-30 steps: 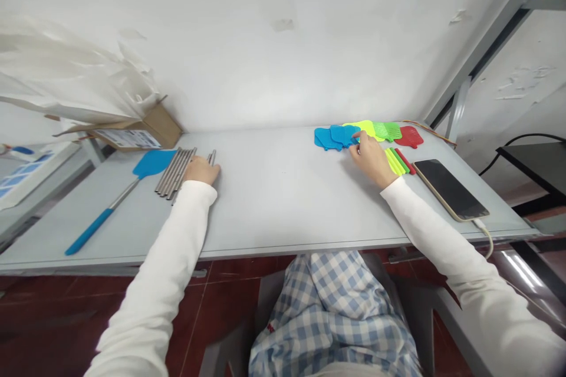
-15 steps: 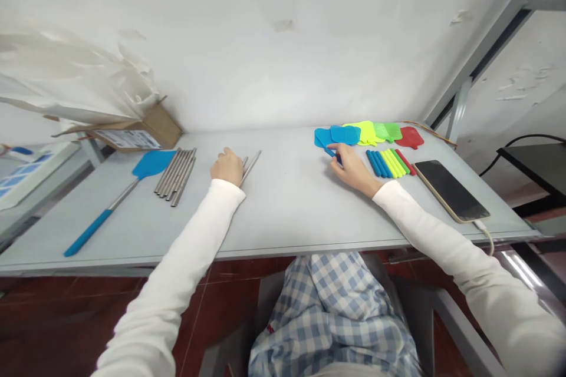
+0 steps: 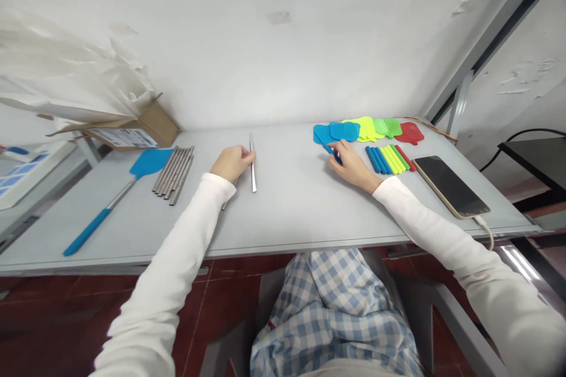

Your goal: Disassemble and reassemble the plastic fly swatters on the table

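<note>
My left hand (image 3: 232, 162) is closed on a thin metal rod (image 3: 252, 166) near the middle of the grey table (image 3: 287, 212). The end of a second rod pokes out from under that wrist. My right hand (image 3: 351, 160) pinches a short blue handle (image 3: 332, 152) just in front of the blue swatter heads (image 3: 329, 131). Yellow (image 3: 365, 127), green (image 3: 387, 126) and red (image 3: 409, 132) heads fan out to their right. A row of coloured handles (image 3: 390, 159) lies right of my right hand.
A bundle of metal rods (image 3: 173, 171) and an assembled blue swatter (image 3: 148, 163) lie at the left. A cardboard box (image 3: 148, 128) with white paper stands at the back left. A phone (image 3: 451, 186) on a cable lies at the right edge.
My left hand drew rods out of the bundle and carried them right to the table's middle. My right hand left the swatter heads, uncovering the row of handles, and picked up a blue handle.
</note>
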The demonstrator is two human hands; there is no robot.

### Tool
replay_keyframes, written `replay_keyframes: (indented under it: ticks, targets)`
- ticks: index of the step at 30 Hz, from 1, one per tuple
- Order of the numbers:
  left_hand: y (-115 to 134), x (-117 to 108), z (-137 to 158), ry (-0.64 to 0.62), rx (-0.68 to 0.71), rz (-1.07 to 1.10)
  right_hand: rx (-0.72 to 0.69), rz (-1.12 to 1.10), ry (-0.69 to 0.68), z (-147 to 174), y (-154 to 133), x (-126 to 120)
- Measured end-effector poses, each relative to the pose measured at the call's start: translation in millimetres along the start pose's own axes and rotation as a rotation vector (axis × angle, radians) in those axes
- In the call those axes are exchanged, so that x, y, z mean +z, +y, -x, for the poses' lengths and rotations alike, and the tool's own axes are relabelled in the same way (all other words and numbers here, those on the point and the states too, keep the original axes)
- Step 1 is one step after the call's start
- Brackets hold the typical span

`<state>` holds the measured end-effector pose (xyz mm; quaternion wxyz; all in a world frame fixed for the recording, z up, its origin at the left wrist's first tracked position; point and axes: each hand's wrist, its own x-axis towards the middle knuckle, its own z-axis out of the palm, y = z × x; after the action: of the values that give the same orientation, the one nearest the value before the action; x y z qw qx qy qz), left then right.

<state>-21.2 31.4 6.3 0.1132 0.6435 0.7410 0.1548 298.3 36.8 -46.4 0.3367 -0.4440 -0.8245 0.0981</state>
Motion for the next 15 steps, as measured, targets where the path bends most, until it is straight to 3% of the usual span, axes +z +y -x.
replay_keyframes:
  ticks: [4, 7, 11, 15]
  targets:
    - [23.6, -2.0, -12.0, 0.082, 0.023, 0.746, -0.064, -0.031, -0.034, 1.3, 1.3, 1.7]
    - [52.4, 22.3, -10.8, 0.059, 0.007, 1.193, -0.1, -0.041, -0.041, 1.7, 0.5, 1.5]
    - [80.6, 63.6, -3.3, -0.026, -0.044, 1.497, -0.117, -0.018, 0.019, 0.4, 1.5, 0.8]
    - [83.7, 80.7, 1.2, -0.025, -0.036, 1.573, -0.13, 0.039, 0.072, -0.6, 4.8, 1.9]
